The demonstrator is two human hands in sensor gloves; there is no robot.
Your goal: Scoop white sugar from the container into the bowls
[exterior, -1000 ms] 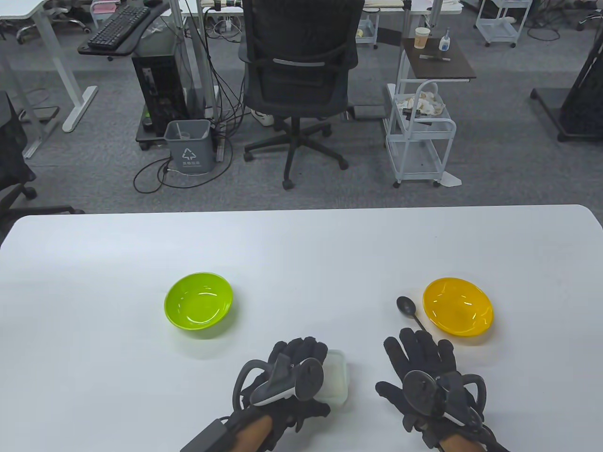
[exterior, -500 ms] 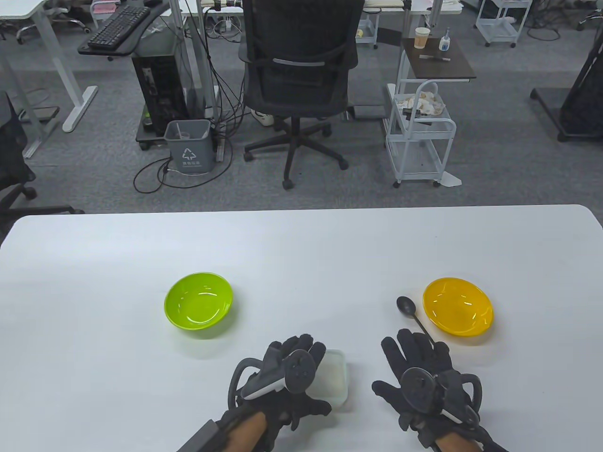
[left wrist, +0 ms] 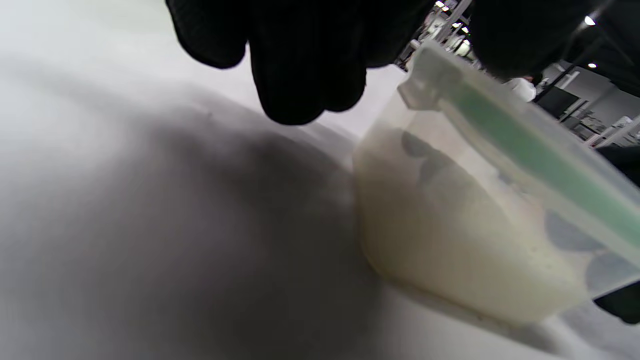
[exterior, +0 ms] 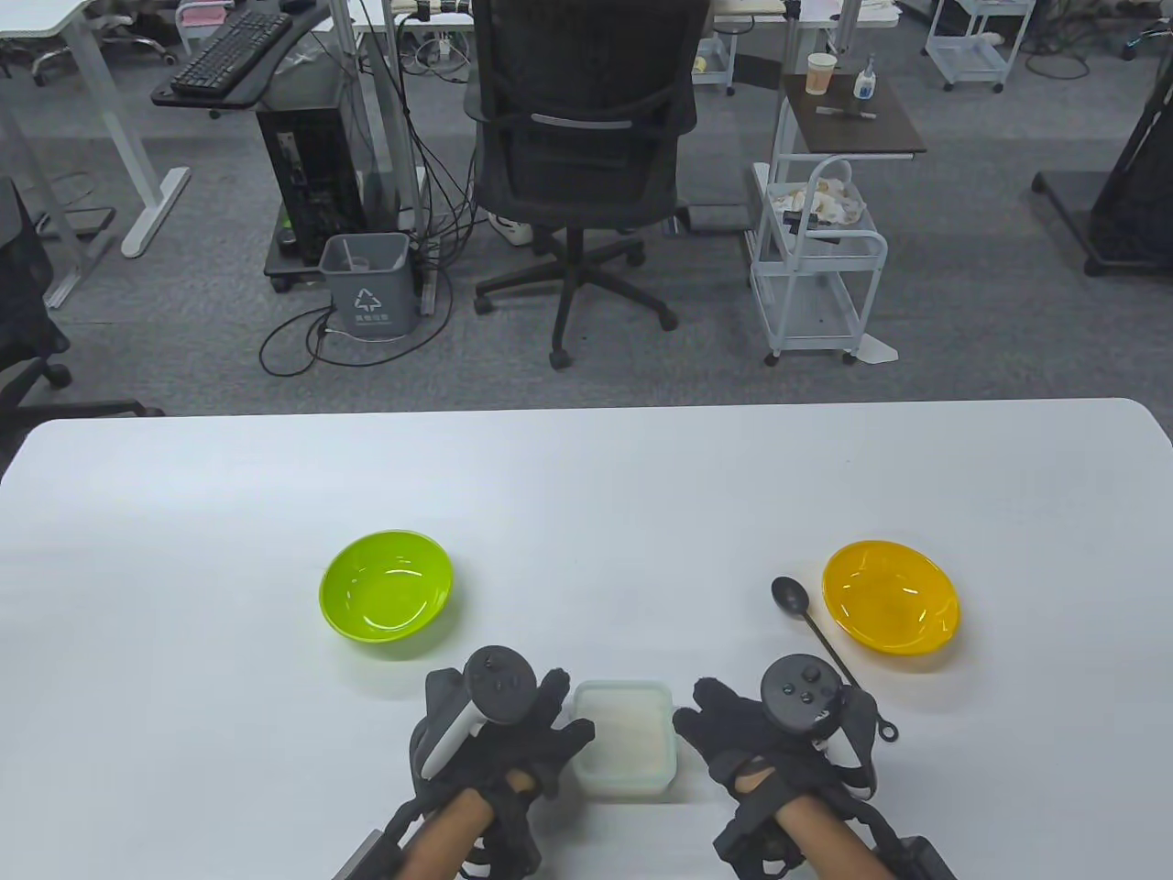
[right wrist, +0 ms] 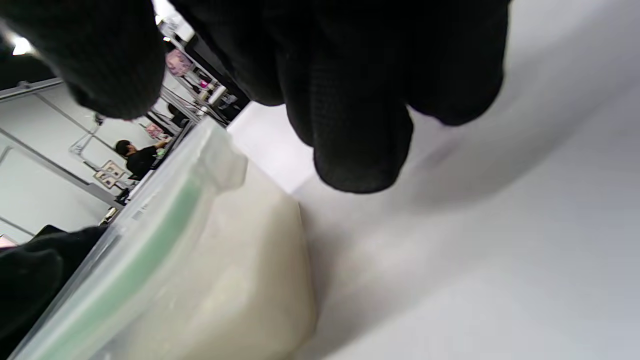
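Note:
A translucent lidded container (exterior: 625, 738) of white sugar stands at the table's near edge, between my hands. My left hand (exterior: 527, 738) is at its left side, thumb touching the rim. My right hand (exterior: 733, 733) is at its right side, thumb close to the rim. In the left wrist view the fingers (left wrist: 300, 75) hang beside the container (left wrist: 450, 225), off its wall. In the right wrist view the fingers (right wrist: 360, 125) hang beside the container (right wrist: 225, 280) too. A black spoon (exterior: 806, 619) lies by the orange bowl (exterior: 891, 596). The green bowl (exterior: 387, 585) stands far left.
The white table (exterior: 586, 477) stretches beyond the bowls to its far edge. An office chair (exterior: 582, 156) and a white cart (exterior: 816, 275) stand on the floor behind it.
Both hands turned from palm-down onto their sides and closed in on the container. The left hand came off its top; the right hand moved left, off the spoon's handle.

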